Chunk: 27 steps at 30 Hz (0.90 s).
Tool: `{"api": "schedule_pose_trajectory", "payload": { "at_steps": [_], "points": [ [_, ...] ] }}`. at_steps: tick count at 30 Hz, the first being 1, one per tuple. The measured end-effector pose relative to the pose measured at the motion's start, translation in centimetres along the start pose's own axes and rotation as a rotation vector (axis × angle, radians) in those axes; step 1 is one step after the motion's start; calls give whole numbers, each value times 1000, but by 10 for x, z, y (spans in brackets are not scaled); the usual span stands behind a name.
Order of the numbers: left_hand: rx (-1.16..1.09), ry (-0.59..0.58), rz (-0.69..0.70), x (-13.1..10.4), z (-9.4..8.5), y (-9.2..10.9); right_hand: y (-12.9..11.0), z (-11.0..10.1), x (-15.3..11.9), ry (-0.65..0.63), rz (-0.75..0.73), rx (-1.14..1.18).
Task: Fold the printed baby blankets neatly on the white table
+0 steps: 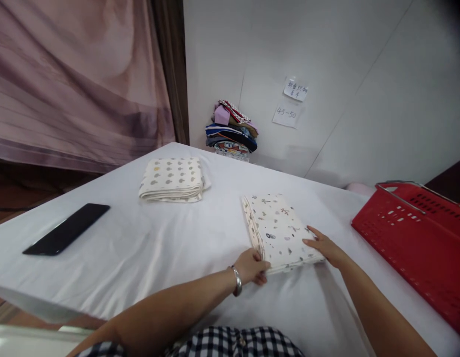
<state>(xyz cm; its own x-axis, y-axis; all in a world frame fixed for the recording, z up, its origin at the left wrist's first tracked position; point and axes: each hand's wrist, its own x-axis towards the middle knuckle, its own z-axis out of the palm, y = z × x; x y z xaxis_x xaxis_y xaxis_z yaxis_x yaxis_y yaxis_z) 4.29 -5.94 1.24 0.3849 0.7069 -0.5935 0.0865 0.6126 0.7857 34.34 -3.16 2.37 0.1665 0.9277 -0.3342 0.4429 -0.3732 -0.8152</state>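
1. Black-and-white checked shirt (241,342), worn by the person, lies nearest, below both grips.
2. Just above it, the left grip (250,266) is closed on the near left corner of a folded, rectangular cream cloth with small scattered prints (284,228), thumb over the top layer. A shiny silver-coloured bangle (236,281) circles the wrist directly behind this grip.
3. Across the cloth, the right grip (327,249) touches its near right part, fingers spread over the top; I cannot tell whether it pinches the edge.
4. So the printed cloth sits between the two grips and reaches forward of them, flat on a white-draped worktop (141,277) that extends to both sides.
5. Well to the left of the left grip and farther forward lies a second folded cream cloth with rows of grey motifs, one yellow (176,173). Farther left is a flat, black, glossy rectangular object (68,228).
6. Right of the right grip stands a red perforated plastic basket with metal handles (419,248).
7. Far ahead of both grips, beyond the worktop, a stack of multicoloured folded fabrics (232,131) rises against a pale wall (326,49).
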Motion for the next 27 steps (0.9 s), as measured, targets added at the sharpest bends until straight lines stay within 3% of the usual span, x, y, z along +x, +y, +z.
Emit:
{"api": "schedule_pose_trajectory", "payload": {
  "at_steps": [3, 7, 9, 13, 15, 19, 23, 27],
  "points": [
    [0, -33, -21, -4, 6, -4, 5, -3, -2, 2, -2, -42],
    [199, -126, -52, -6, -20, 10, 5, -1, -9, 97, 11, -204],
    [361, -29, 28, -4, -37, 26, 5, 1, -15, 187, -20, -325],
    [741, 376, 470, 10, -53, 63, -7, 22, -36, 294, -322, -460],
    [893, 426, 666, 27, -51, 76, -21, 45, -52, 212, -480, -500],
    [1161, 309, 906, 72, -45, 86, -44, 100, -82, -84, -705, -645],
    [1301, 314, 830, 102, -54, 81, -36, 135, -90, -208, -787, -775],
    [1281, 327, 805, 105, -62, 72, -23, 147, -88, -206, -805, -823]
  ]
}}
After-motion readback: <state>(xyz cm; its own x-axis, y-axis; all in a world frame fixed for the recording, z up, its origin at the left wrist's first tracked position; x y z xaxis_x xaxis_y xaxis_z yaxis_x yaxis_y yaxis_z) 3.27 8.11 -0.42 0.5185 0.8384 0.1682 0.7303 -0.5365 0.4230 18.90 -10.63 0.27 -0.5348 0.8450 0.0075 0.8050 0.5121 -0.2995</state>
